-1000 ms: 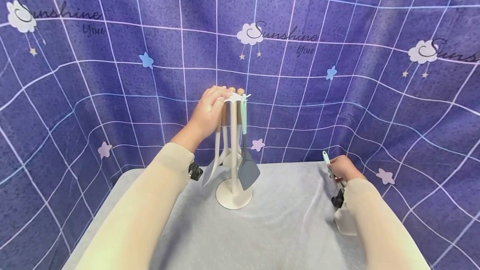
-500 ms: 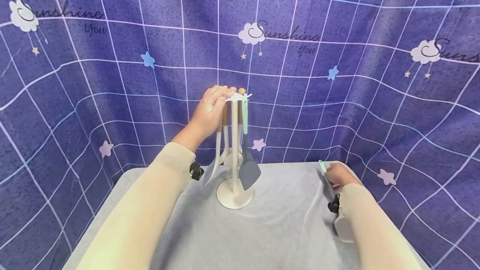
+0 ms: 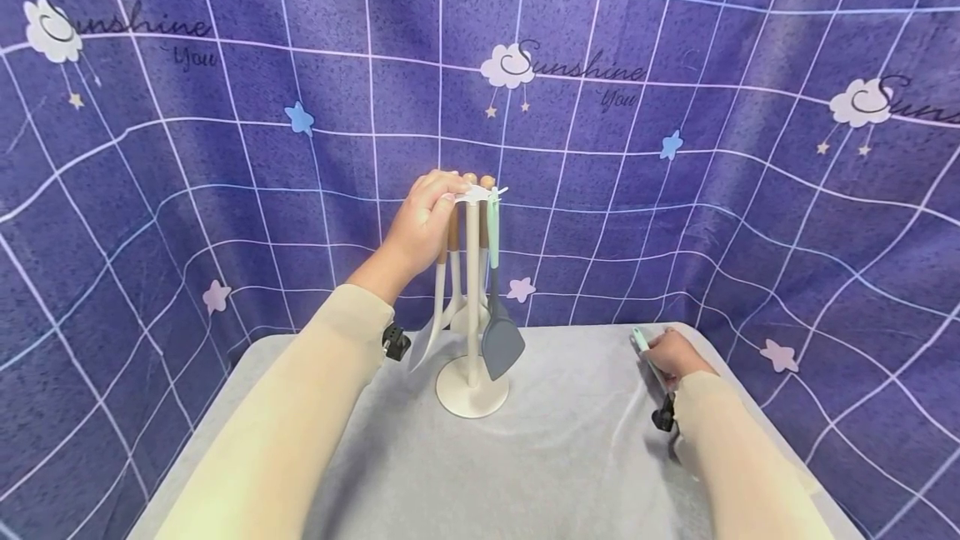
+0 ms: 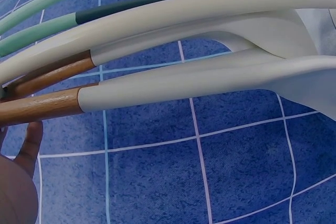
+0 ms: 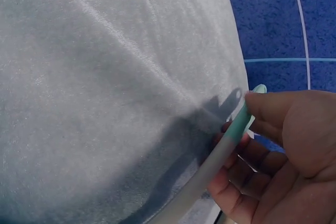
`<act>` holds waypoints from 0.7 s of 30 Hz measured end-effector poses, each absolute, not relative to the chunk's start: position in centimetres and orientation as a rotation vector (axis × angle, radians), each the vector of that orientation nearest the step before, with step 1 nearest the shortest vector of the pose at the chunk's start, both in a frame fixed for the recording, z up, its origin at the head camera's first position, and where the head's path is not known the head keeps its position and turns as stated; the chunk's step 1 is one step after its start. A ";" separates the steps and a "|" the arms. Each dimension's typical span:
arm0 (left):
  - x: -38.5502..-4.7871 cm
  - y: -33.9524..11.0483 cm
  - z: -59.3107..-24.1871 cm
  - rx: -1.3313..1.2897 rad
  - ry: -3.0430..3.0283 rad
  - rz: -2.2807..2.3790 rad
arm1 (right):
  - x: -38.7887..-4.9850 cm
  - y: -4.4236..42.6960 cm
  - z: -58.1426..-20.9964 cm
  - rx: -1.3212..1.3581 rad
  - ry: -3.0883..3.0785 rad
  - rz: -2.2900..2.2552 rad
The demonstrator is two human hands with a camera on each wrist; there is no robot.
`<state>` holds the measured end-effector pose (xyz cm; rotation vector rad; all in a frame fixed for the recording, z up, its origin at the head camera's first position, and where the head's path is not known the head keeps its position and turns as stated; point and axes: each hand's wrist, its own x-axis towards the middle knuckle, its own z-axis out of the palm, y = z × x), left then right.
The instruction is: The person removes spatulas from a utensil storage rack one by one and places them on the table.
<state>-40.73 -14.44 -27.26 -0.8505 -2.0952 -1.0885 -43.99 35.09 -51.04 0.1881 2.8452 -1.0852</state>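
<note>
My left hand [image 3: 422, 217] grips the top of a cream utensil stand [image 3: 472, 298]. A dark grey turner [image 3: 502, 347] with a mint handle hangs on its right side. Wood-handled pale utensils hang on the left and behind, one of them a pale utensil [image 4: 173, 83] close to my left thumb. At the far right of the table, my right hand [image 5: 278, 150] pinches a utensil with a mint handle end and pale grey shaft [image 5: 202, 177] between thumb and fingers. Its head is hidden under my right sleeve in the head view.
A grey cloth covers the table [image 3: 570, 440], with wrinkles near the right hand. Behind and on both sides hangs a blue-purple grid curtain [image 3: 585, 148]. The stand's round base [image 3: 472, 400] rests mid-table toward the back.
My right hand has moved a little left and lower with the pale utensil; its head has passed from sight beneath the sleeve. The left hand stays on the stand.
</note>
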 end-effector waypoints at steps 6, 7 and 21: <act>-40.6 -14.4 -27.2 -0.851 -2.084 -1.083 | -43.6 35.1 -50.5 0.137 2.862 -1.015; -40.6 -14.4 -27.2 -0.851 -2.079 -1.087 | -43.6 35.0 -50.5 0.125 2.868 -0.996; -40.4 -14.4 -27.2 -0.850 -2.078 -1.096 | -44.5 34.9 -51.1 0.158 2.861 -1.000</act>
